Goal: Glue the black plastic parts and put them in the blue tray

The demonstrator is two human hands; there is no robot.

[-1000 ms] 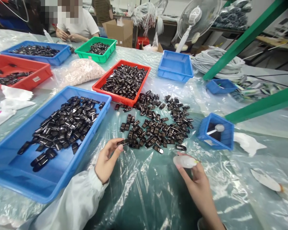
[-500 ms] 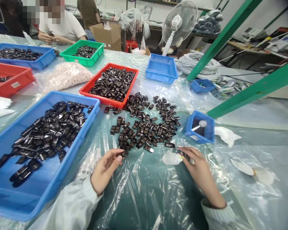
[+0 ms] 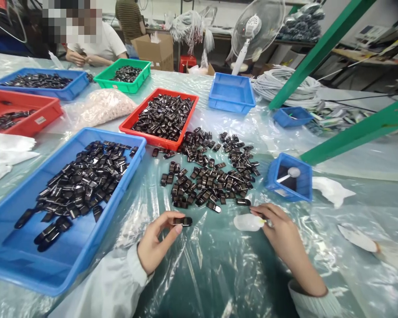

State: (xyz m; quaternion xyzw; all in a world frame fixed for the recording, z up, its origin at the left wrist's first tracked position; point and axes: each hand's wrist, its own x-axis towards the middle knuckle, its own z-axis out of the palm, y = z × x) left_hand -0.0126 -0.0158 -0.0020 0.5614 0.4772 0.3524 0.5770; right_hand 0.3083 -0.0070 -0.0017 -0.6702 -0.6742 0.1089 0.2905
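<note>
Between the thumb and fingers of my left hand (image 3: 162,240) is a small glossy black oblong plastic piece (image 3: 183,221), held flat just above the table. My right hand (image 3: 280,236) has its fingers bent around the yellow-tipped end of a small whitish bottle (image 3: 247,222). The bottle lies on its side, its body pointing left; my fingers partly hide its tip. In front of both hands spreads a loose heap of similar black pieces (image 3: 212,176). One black piece (image 3: 243,202) lies right by my right fingertips.
At left stands a large blue tray (image 3: 23,247) of black pieces, with a filled red tray (image 3: 159,142) behind the heap. A small blue box (image 3: 275,176) holding a white spoon (image 3: 292,172) stands right. Green posts (image 3: 358,128) slant nearby. A person (image 3: 111,42) sits across the table.
The view has shifted, so most things appear farther right. My left hand has moved right with the black piece, which now shows more fully. My right hand stays by the bottle's tip.
</note>
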